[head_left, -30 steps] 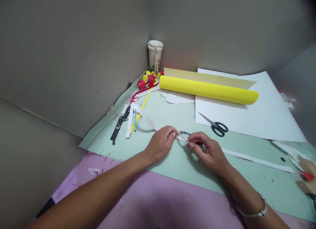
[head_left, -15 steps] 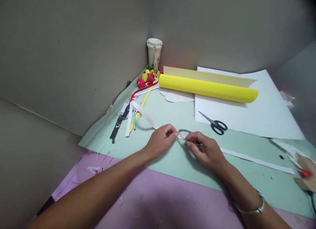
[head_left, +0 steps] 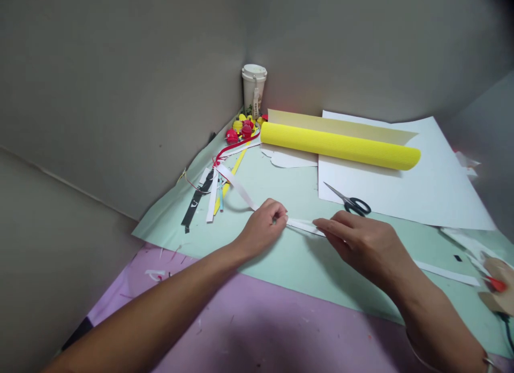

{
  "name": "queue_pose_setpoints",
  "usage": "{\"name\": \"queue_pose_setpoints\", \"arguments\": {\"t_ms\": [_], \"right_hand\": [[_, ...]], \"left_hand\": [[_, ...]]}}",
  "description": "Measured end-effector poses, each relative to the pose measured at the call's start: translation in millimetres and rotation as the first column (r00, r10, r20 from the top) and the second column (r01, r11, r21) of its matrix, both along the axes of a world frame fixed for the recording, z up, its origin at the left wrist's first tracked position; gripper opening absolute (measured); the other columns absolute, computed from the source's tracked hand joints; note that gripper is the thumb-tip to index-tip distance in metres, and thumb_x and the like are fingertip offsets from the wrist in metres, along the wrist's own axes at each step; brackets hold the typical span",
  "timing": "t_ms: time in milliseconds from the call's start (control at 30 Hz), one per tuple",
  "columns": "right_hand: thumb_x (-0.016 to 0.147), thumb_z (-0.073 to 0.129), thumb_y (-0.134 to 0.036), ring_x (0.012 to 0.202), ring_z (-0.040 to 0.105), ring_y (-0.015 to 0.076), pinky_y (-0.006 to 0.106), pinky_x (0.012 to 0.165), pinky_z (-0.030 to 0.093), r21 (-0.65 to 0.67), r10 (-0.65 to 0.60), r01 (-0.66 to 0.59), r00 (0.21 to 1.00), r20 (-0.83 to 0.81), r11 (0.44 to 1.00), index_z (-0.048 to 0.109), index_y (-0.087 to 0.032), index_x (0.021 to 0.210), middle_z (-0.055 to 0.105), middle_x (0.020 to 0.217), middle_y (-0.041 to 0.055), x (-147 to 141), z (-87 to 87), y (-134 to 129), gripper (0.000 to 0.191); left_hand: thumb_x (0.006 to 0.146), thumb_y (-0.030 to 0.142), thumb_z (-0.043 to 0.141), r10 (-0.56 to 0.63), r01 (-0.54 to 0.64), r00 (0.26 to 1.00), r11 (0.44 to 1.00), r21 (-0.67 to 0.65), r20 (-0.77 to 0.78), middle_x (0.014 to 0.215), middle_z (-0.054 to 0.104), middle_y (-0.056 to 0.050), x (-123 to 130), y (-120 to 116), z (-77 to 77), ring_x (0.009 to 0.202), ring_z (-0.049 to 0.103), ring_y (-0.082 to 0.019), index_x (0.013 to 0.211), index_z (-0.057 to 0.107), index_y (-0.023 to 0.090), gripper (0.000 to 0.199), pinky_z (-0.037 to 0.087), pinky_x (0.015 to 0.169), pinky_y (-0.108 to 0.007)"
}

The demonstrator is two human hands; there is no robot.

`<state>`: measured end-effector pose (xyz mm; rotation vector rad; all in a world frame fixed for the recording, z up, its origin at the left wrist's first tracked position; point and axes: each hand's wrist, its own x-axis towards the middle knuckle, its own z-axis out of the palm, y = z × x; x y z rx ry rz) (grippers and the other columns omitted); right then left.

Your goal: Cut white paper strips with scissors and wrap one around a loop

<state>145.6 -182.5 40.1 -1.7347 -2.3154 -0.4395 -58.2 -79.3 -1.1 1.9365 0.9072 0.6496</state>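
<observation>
My left hand (head_left: 263,226) pinches a long white paper strip (head_left: 303,226) over the green sheet. One part of the strip runs up and left from these fingers, another extends right to my right hand (head_left: 355,239). The fingers of my right hand are pressed together at the strip; their exact hold is partly hidden. Scissors (head_left: 353,204) with black handles lie behind my right hand, partly on white paper (head_left: 437,196). Another white strip length (head_left: 447,273) shows beyond my right wrist.
A yellow corrugated roll (head_left: 341,145) lies across the back. A lidded cup (head_left: 254,89) stands in the corner beside red and yellow balls (head_left: 237,127). Black, white and yellow strips (head_left: 196,201) lie at left. A brown object (head_left: 498,271) is at right.
My right hand has moved right and turned over, away from my left hand. The dark-edged loop between the hands is gone, and the strip there is now straight.
</observation>
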Motion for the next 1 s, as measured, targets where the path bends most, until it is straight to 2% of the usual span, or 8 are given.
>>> {"name": "queue_pose_setpoints", "arguments": {"t_ms": [167,300,567,800,1000], "right_hand": [[0.092,0.049,-0.028,0.055,0.054,0.0104,0.025,0.05,0.024,-0.281,-0.086,0.078,0.996,-0.017,0.957,0.07,-0.035,0.105,0.064,0.073,-0.0022,-5,13.7,6,0.025],[0.091,0.049,-0.025,0.057,0.054,0.0106,0.024,0.051,0.024,-0.399,-0.093,0.073,0.995,-0.031,0.914,0.07,-0.037,0.105,0.063,0.077,-0.0022,-6,12.3,19,0.028],[0.093,0.045,-0.023,0.056,0.053,0.0097,0.025,0.051,0.024,-0.432,-0.061,0.04,0.998,-0.035,0.901,0.07,-0.036,0.108,0.061,0.077,-0.0008,-8,2.5,27,0.032],[0.091,0.042,-0.019,0.051,0.046,0.0075,0.025,0.05,0.021,-0.434,-0.023,0.015,1.0,-0.013,0.901,0.072,-0.027,0.101,0.059,0.075,0.0011,-9,-0.3,26,0.032],[0.089,0.042,-0.015,0.05,0.041,0.0068,0.025,0.05,0.019,-0.466,-0.007,0.008,1.0,0.003,0.885,0.071,-0.024,0.097,0.057,0.074,0.0009,-10,-1.4,27,0.031]], "left_hand": [[0.085,0.02,0.043,0.016,-0.016,1.0,0.999,0.035,-0.002,0.1,0.053,-0.003,1,2,-3.4,0.084,0.052,-0.013,0.074,0.05,0.019,0.013,0.041,0.077,-0.028],[0.082,0.017,0.045,0.066,-0.065,0.997,0.998,0.026,-0.031,0.099,0.052,-0.003,1,4,-6.5,0.079,0.05,-0.013,0.072,0.049,0.019,0.011,0.041,0.071,-0.027],[0.08,0.014,0.045,0.075,-0.069,0.993,0.995,0.066,-0.092,0.095,0.052,-0.003,3,8,-10.5,0.075,0.049,-0.013,0.069,0.044,0.02,0.012,0.04,0.067,-0.028],[0.079,0.014,0.043,0.09,-0.079,0.987,0.993,0.09,-0.132,0.093,0.052,-0.003,5,9,-10.0,0.077,0.05,-0.014,0.068,0.042,0.02,0.012,0.04,0.07,-0.029],[0.077,0.014,0.043,0.104,-0.089,0.981,0.992,0.092,-0.166,0.09,0.052,-0.002,8,9,-7.8,0.072,0.048,-0.013,0.067,0.04,0.02,0.013,0.039,0.066,-0.028]]}}
